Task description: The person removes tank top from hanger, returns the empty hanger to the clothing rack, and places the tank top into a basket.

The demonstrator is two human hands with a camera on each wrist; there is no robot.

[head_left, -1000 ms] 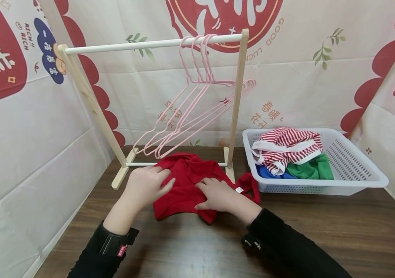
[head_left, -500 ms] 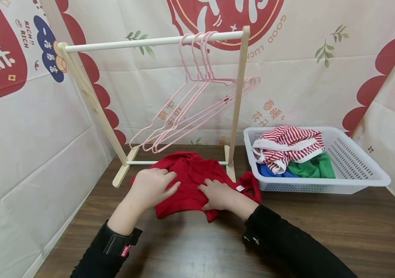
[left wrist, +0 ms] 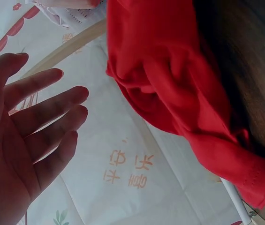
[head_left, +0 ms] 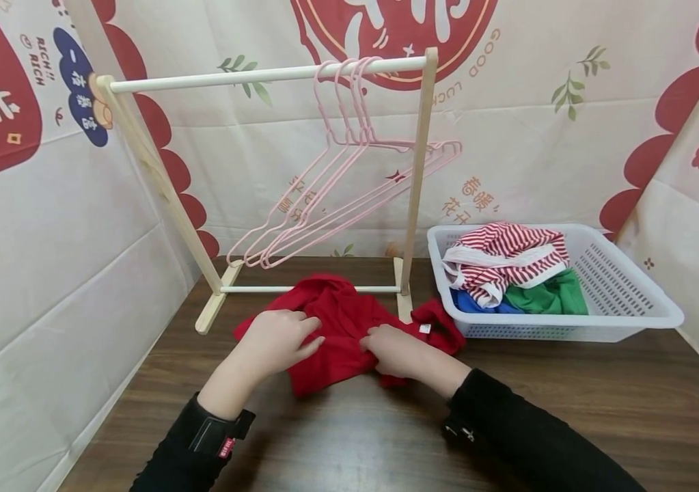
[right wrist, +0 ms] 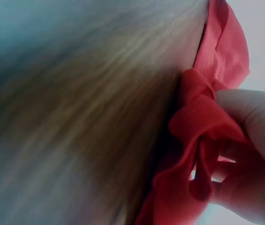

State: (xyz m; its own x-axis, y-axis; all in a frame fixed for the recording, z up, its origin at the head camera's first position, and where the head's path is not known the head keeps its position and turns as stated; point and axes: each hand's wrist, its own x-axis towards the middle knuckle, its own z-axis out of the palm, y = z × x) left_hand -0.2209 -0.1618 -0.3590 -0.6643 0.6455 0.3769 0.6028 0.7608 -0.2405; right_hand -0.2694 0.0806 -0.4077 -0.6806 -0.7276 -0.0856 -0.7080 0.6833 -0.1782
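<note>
A crumpled red shirt (head_left: 349, 328) with a small white tag lies on the table below the rack. My right hand (head_left: 400, 350) pinches the shirt's near right part; in the right wrist view, thumb and fingers close on a bunched fold of the shirt (right wrist: 202, 122). My left hand (head_left: 278, 342) hovers over the shirt's left side. Seen from the left wrist, that hand (left wrist: 34, 126) has its fingers spread and slightly bent, holding nothing, apart from the cloth. One sleeve of the shirt (left wrist: 230, 159) stretches beside it.
Behind the shirt stands a wooden rack with a white top bar (head_left: 214, 78). Several pink hangers (head_left: 324, 191) hang near its right end. On the right, a white basket (head_left: 626, 318) holds a red-striped garment (head_left: 509, 253), green cloth (head_left: 552, 295) and blue cloth (head_left: 478, 304).
The right hand has gone from resting on the shirt to pinching it, and the near right part has bunched up. The left hand has shifted slightly right.
</note>
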